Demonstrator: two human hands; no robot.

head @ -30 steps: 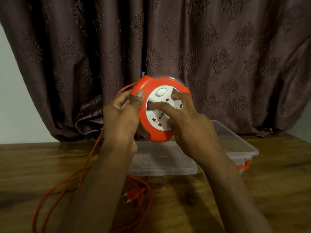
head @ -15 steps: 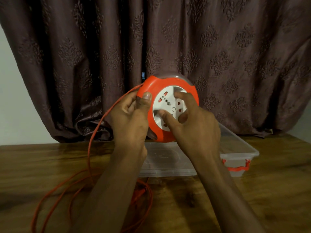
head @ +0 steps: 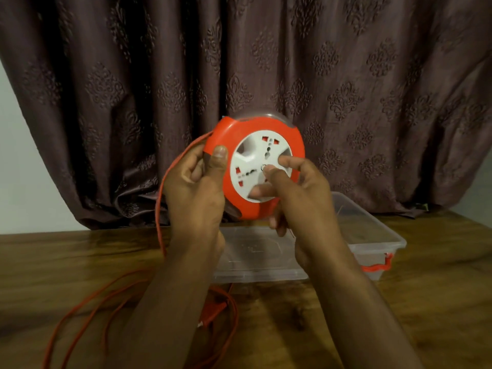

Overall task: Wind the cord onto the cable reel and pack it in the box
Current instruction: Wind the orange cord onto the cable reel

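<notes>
A person is holding a round orange cable reel [head: 255, 169] up in the air above a wooden surface [head: 439, 302], in front of a brown patterned curtain [head: 346, 75]. The reel is standing on edge, its flat white socket face [head: 259, 166] pointing toward the person. The left hand [head: 197, 187] is gripping the reel's left rim, thumb upright on the front. The right hand [head: 298, 193] is pressing curled fingertips [head: 286, 159] into the white face. An orange cord [head: 162, 198] is hanging from the reel's left side down to loose loops on the surface. A clear plastic box [head: 383, 235] is sitting below, its lid [head: 255, 262] leaning beside it.
</notes>
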